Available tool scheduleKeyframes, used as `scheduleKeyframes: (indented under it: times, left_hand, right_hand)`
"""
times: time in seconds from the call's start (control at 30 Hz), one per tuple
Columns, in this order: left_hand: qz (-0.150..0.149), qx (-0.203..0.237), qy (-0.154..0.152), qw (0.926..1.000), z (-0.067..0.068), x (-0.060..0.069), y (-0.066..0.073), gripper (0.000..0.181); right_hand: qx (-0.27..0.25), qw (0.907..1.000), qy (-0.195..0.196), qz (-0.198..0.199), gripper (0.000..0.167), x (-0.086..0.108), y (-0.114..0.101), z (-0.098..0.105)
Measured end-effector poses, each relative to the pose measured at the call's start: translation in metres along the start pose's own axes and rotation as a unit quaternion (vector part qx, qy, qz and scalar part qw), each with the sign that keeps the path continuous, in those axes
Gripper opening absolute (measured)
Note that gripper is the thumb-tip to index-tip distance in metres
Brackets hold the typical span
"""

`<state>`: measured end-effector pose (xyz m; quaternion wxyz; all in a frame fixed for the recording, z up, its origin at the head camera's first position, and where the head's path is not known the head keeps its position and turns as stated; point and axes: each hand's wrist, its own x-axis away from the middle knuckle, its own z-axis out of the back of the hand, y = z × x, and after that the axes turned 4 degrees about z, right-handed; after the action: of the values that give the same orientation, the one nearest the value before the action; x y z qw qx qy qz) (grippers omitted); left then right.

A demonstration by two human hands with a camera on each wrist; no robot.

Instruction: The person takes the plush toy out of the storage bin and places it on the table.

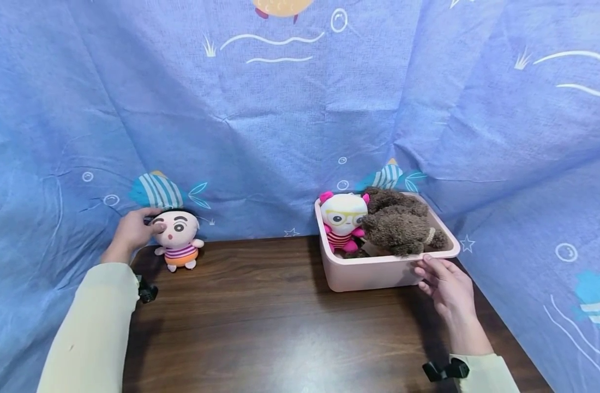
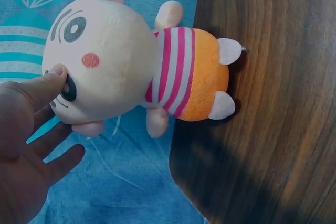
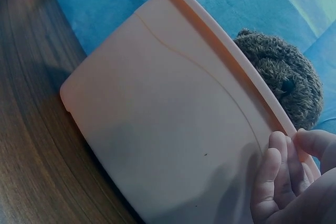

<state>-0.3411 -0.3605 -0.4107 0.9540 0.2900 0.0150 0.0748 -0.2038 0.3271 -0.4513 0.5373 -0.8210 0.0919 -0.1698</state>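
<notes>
At the table's back left, a plush doll [image 1: 180, 232] with a big pale head, striped shirt and orange shorts stands upright. My left hand [image 1: 135, 232] pinches its head, the thumb over one eye in the left wrist view, where the doll [image 2: 181, 72] appears sideways. On the right is a pink plastic bin [image 1: 373, 275]. My right hand [image 1: 447, 284] grips its front rim near the right corner, thumb on top and fingers curled below, as the right wrist view of the bin [image 3: 157, 87] shows. Inside sit a white-and-pink plush [image 1: 344, 218] with yellow glasses and brown fuzzy plush [image 1: 400, 226].
A dark wooden table [image 1: 261, 316] carries both doll and bin. Blue fabric [image 1: 261, 136] printed with fish hangs behind and along the sides, close to the table's back edge. Each wrist wears a small black device [image 1: 147, 289].
</notes>
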Motion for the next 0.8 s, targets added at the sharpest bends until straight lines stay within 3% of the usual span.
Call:
scheduleKeyframes:
  times: [0.17,0.37,0.5,0.63,0.8]
  left_hand:
    - [0.006,-0.006,0.014,0.9999,0.001,0.004,0.003,0.058]
    - [-0.034,-0.011,0.069,0.9969,0.004,0.008,0.018,0.058]
    - [-0.073,0.0,0.092,0.993,0.004,0.012,0.04,0.056]
    - [-0.123,0.008,0.074,0.9896,-0.002,0.016,0.073,0.055]
    - [-0.17,-0.002,0.008,0.9853,-0.021,0.018,0.123,0.057]
  right_hand:
    - [-0.002,1.0,0.004,-0.005,0.011,-0.001,0.0,0.0]
    - [-0.022,0.9997,0.007,-0.008,0.011,0.0,-0.001,0.0]
    - [-0.021,0.9997,0.008,-0.006,0.009,0.0,-0.002,-0.001]
    - [-0.019,0.9998,0.01,-0.001,0.009,-0.001,-0.003,-0.003]
    - [-0.016,0.9997,0.015,-0.007,0.013,0.001,-0.002,-0.001]
